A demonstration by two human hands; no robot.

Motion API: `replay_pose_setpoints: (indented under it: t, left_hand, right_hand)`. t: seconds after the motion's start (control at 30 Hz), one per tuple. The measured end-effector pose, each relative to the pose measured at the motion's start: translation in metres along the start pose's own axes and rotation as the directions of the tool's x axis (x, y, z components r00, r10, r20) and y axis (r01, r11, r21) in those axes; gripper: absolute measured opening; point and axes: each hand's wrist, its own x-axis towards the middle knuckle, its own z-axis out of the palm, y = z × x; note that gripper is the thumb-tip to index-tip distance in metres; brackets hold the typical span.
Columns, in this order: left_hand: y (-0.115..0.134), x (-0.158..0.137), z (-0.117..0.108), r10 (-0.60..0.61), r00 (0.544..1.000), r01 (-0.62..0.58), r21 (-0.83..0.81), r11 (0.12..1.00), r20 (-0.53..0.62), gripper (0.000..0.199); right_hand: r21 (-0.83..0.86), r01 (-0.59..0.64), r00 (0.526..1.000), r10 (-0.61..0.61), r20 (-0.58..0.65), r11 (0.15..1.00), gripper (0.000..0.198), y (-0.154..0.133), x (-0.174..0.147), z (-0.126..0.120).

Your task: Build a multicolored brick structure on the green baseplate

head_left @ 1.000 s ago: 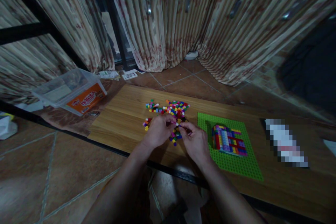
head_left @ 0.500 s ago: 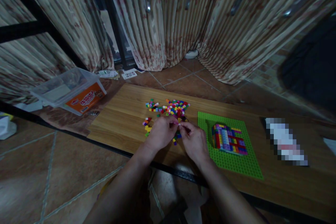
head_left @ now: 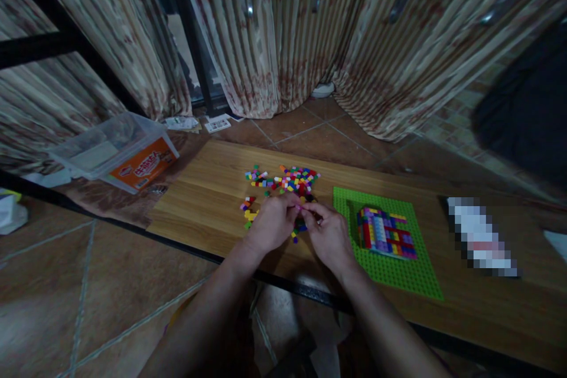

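Note:
Over the near part of a loose pile of small coloured building bricks (head_left: 299,177), my left hand (head_left: 274,218) and my right hand (head_left: 326,233) meet at their fingertips. Both are closed in a pinch around a tiny pink brick (head_left: 299,207), mostly covered by the fingers. To the right of my right hand lies a green studded baseplate (head_left: 385,280). On it stands a multicoloured brick build (head_left: 384,233) with red, purple, yellow and pale blue rows. Part of the loose pile is hidden behind my hands.
The wooden table (head_left: 212,189) has a dark front edge. A clear plastic bin (head_left: 119,150) with an orange label stands at the left. A blurred-out object (head_left: 482,239) lies on the table's right side. Striped curtains (head_left: 283,41) hang behind.
My fingertips have drawn slightly closer together; a whitish bit seen between them before is now covered. The bricks and baseplate stay in place.

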Motion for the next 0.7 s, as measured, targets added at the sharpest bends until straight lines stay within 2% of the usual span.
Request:
replay_pose_setpoints:
  t: [0.2, 0.4, 0.47, 0.57, 0.7]
  left_hand:
    - [-0.001, 0.000, 0.006, -0.023, 0.996, 0.032, 0.112, 0.993, -0.084, 0.017]
    - [-0.011, 0.002, -0.006, -0.058, 0.990, 0.075, 0.138, 0.988, -0.126, 0.015]
    - [-0.014, 0.002, -0.010, -0.055, 0.990, 0.078, 0.182, 0.980, -0.126, 0.017]
    - [-0.017, 0.002, -0.011, -0.047, 0.993, 0.070, 0.225, 0.972, -0.108, 0.019]
    - [-0.018, 0.003, -0.011, -0.071, 0.994, 0.088, 0.241, 0.967, -0.080, 0.023]
  right_hand:
    - [-0.029, -0.036, 0.999, 0.035, -0.033, 0.999, 0.022, 0.000, 0.002, -0.001]
    - [-0.017, -0.078, 0.996, 0.077, -0.048, 0.997, 0.019, 0.012, 0.006, -0.017]
    - [-0.019, -0.073, 0.997, 0.073, -0.013, 0.997, 0.018, 0.017, 0.003, -0.023]
    - [-0.046, -0.045, 0.992, 0.050, 0.114, 0.998, 0.017, 0.020, -0.002, -0.030]
    - [-0.198, 0.036, 0.979, 0.005, 0.205, 0.980, 0.013, 0.021, -0.008, -0.032]
